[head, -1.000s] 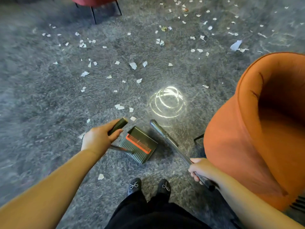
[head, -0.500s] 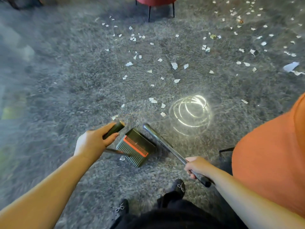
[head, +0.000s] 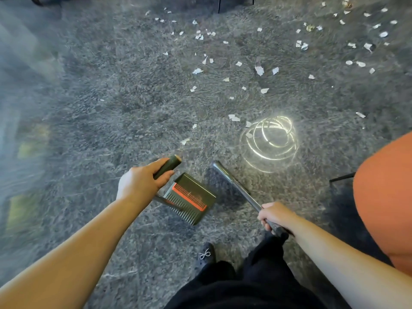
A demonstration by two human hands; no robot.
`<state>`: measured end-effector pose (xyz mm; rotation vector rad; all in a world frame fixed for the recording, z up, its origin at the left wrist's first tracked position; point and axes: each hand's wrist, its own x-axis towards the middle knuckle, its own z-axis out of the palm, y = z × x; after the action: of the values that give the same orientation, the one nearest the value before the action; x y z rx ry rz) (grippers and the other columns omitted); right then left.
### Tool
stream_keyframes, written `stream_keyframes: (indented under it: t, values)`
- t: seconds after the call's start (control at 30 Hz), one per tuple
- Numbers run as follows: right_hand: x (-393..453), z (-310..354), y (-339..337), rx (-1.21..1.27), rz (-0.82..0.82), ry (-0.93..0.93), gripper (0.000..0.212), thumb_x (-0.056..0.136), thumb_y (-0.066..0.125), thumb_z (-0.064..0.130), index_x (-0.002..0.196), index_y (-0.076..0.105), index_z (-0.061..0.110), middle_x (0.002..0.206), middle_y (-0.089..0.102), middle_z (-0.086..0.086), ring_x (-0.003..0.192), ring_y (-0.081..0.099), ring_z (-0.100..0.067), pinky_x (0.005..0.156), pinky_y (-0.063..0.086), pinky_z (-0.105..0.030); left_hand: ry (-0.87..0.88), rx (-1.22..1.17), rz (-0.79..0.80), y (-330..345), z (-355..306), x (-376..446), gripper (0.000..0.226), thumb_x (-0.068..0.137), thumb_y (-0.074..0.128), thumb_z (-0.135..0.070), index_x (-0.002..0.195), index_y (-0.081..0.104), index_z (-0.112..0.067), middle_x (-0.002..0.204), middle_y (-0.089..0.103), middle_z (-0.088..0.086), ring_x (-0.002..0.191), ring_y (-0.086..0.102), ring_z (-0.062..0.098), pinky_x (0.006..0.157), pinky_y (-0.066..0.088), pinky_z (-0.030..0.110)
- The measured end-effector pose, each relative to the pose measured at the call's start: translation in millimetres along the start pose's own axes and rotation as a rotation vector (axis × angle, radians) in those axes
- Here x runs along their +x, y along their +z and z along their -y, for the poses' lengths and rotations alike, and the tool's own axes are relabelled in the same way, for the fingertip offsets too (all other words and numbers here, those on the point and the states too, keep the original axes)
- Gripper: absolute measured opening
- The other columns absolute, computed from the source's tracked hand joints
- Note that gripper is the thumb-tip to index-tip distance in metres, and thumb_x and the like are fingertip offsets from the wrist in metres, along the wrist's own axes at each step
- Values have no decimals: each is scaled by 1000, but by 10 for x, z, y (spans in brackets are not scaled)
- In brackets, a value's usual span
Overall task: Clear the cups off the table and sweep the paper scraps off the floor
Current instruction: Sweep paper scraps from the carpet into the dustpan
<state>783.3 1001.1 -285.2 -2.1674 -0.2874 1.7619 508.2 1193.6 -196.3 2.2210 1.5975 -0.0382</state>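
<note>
Standing on the grey carpet with a dustpan in one hand and a broom handle in the other.

The left hand curls its fingers round the dark dustpan handle; the pan, with an orange comb strip, hangs just beside and below that hand. The right hand grips the metal broom handle near its upper end, and the shaft slants away up and to the left. Paper scraps lie scattered across the carpet ahead, the nearest ones just beyond the pan. An orange chair stands at the right edge, a patch of bright light rings on the carpet near it. A black shoe shows below.
</note>
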Motion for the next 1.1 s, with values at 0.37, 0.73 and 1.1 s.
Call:
stream_keyframes:
  t: [0.37,0.73,1.1]
  values:
    - [-33,18,567,22,-6,13,15,85,49,-8,79,50,5,60,49,-10,43,42,-18,40,37,-22,-19,-25,28,146,570,-236,38,88,53,-59,125,54,-50,77,66,-8,67,61,15,57,48,28]
    - [168,62,1143,-58,19,49,10,84,47,-10,86,50,0,61,46,-8,46,39,-18,36,36,-20,40,93,86,166,953,-62,41,89,45,-63,128,48,-52,81,67,-5,74,63,19,63,51,30]
    - [-113,65,1908,31,98,79,53,85,45,-12,136,41,-1,64,48,-10,35,41,-13,36,33,-16,159,105,105,42,1391,-62,43,91,44,-61,132,47,-48,82,68,-2,75,63,21,60,51,31]
